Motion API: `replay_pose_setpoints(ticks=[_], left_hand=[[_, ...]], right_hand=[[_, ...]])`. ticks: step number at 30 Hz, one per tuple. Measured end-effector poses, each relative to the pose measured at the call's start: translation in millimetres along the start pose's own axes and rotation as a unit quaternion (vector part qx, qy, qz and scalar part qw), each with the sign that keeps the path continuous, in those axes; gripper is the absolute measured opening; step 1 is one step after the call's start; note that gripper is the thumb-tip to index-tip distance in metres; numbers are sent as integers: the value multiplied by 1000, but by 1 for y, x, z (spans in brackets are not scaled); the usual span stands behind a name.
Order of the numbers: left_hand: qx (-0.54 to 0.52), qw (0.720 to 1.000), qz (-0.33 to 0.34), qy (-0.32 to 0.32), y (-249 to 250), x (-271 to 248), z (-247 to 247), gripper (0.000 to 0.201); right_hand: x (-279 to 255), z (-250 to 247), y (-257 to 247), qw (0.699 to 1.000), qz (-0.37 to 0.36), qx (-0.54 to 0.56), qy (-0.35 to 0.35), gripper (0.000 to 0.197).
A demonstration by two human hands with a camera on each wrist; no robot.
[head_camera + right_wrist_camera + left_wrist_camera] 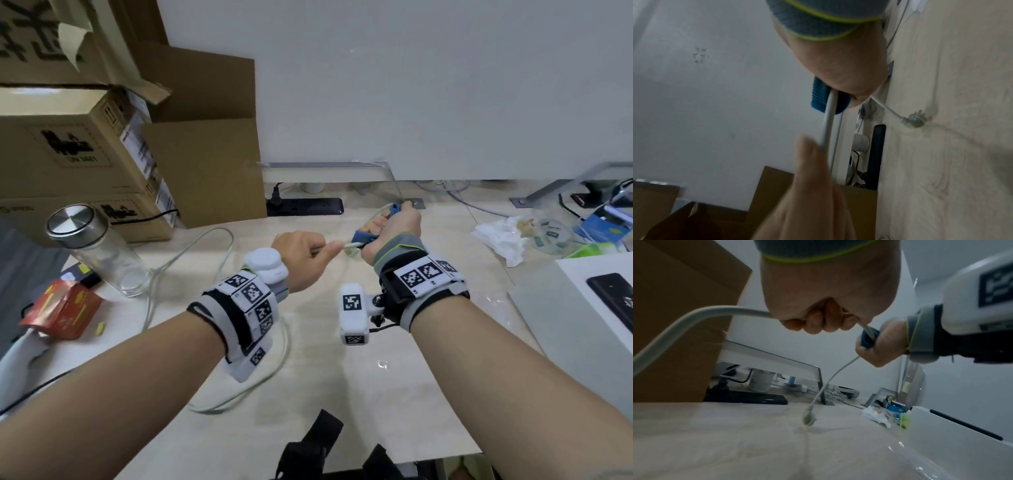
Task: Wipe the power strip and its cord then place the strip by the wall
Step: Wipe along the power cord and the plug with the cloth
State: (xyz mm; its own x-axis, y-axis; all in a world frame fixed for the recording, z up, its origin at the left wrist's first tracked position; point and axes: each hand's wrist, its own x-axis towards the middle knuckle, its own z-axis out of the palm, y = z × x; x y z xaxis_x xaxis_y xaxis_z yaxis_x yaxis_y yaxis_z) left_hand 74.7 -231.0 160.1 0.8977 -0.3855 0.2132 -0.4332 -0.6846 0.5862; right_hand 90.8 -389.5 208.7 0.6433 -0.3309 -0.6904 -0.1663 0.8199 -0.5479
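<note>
Midair, cord point(701, 313) btwn hands, plug point(808, 417) dangling.

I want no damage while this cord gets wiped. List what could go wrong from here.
1. The plug hangs loose below the right hand and blue cloth; further strokes may whip it against the table.
2. Slack cord behind the left hand loops by the glass jar; pulling it could topple the jar.
</note>
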Motion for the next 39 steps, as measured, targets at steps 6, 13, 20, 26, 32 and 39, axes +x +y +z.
replay_pose_setpoints(ticks=[6, 13, 20, 26, 32, 39], left_hand=[[7, 995, -61, -72, -76, -29, -22, 65], [136, 960, -147, -197, -45, -19, 0, 47], [-167, 973, -154, -37, 35, 0, 27, 45], [-93, 986, -102, -94, 31, -9, 21, 57], [103, 952, -46, -284, 16, -33, 14, 51], [283, 830, -82, -473, -6, -28, 30, 39]], right_hand=[[26, -25, -29, 999, -23, 40, 17, 47], [15, -12, -6, 999, -23, 20, -27, 48], [4, -6, 23, 997, -2, -46, -63, 47], [8, -11, 13, 990, 22, -123, -64, 47], [30, -24, -6, 982, -39, -185, -4, 42], [27, -34, 27, 959, -18, -268, -88, 50]])
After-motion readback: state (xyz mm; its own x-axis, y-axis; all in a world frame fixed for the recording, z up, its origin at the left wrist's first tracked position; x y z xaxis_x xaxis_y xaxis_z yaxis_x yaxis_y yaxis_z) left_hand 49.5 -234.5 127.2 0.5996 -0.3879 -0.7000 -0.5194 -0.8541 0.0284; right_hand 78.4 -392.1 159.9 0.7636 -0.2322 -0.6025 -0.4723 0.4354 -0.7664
